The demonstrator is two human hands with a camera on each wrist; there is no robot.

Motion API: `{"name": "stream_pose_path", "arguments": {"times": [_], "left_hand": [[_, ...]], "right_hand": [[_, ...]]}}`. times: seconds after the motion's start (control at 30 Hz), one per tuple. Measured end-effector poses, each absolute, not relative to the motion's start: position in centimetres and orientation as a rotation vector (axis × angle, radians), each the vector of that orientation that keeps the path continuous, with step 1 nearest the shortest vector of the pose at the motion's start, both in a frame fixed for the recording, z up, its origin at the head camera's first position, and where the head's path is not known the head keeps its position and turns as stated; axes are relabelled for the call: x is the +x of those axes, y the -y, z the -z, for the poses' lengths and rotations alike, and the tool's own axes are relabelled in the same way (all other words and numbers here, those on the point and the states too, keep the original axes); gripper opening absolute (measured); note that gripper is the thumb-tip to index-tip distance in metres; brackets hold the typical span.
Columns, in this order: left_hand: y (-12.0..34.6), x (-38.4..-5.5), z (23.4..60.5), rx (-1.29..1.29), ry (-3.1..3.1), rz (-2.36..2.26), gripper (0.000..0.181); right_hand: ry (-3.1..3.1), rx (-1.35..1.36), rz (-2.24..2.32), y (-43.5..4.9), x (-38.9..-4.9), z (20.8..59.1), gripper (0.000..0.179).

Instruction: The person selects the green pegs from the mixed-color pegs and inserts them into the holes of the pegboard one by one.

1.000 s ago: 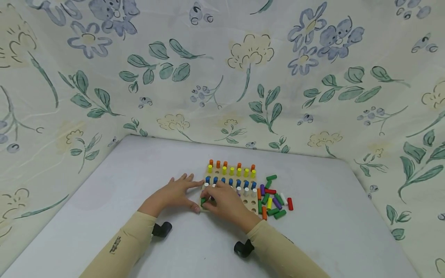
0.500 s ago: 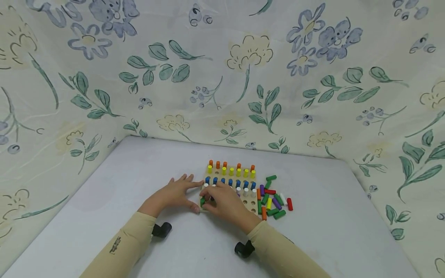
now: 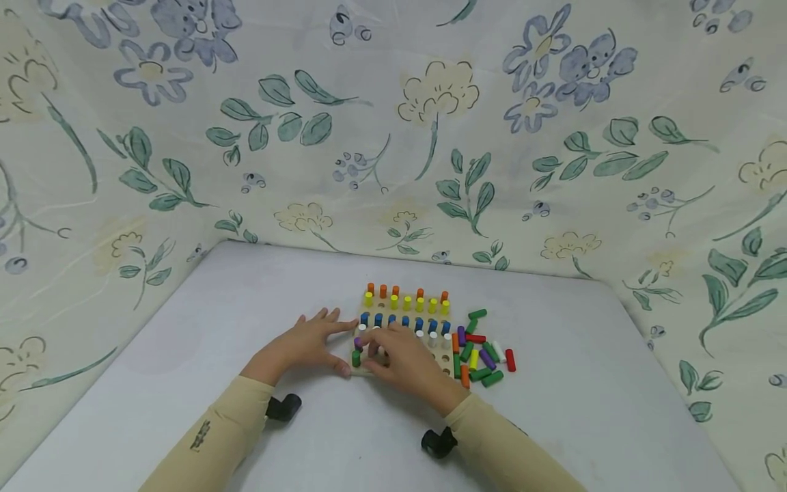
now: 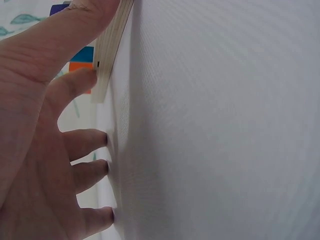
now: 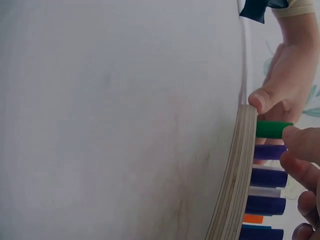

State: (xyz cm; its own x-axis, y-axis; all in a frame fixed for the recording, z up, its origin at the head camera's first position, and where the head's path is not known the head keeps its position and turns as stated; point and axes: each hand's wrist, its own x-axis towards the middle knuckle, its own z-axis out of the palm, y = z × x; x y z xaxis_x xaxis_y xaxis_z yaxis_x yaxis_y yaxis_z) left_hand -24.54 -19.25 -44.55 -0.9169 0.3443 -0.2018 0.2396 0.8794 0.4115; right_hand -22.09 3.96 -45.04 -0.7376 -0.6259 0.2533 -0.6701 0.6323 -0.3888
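Observation:
A wooden pegboard lies on the white table, with rows of orange, yellow, blue and white pegs upright in it. At its front left corner stands a green peg, a purple peg just behind it. My right hand is over the board's front, thumb and forefinger parted beside the green peg. In the right wrist view the thumb tip overlaps the end of that green peg. My left hand spreads flat at the left, its thumb and forefinger touching the board's edge, other fingertips on the table.
Loose pegs in green, purple, yellow, orange, red and white lie scattered right of the board. Several bare holes show at its front right. Black devices sit at both wrists. Flowered cloth hangs behind the table.
My right hand has let go of the green peg and drawn slightly right, so the peg and the purple one behind it show. The left hand keeps its place.

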Motion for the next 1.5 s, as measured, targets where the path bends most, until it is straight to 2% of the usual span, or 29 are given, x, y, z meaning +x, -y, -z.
{"name": "stream_pose_path", "arguments": {"times": [1.5], "left_hand": [[19.4,-24.7,44.9,0.445,-2.778,-0.561,0.103]], "right_hand": [[2.828,0.998,-0.781,-8.5,-22.2,45.1,0.021]]}}
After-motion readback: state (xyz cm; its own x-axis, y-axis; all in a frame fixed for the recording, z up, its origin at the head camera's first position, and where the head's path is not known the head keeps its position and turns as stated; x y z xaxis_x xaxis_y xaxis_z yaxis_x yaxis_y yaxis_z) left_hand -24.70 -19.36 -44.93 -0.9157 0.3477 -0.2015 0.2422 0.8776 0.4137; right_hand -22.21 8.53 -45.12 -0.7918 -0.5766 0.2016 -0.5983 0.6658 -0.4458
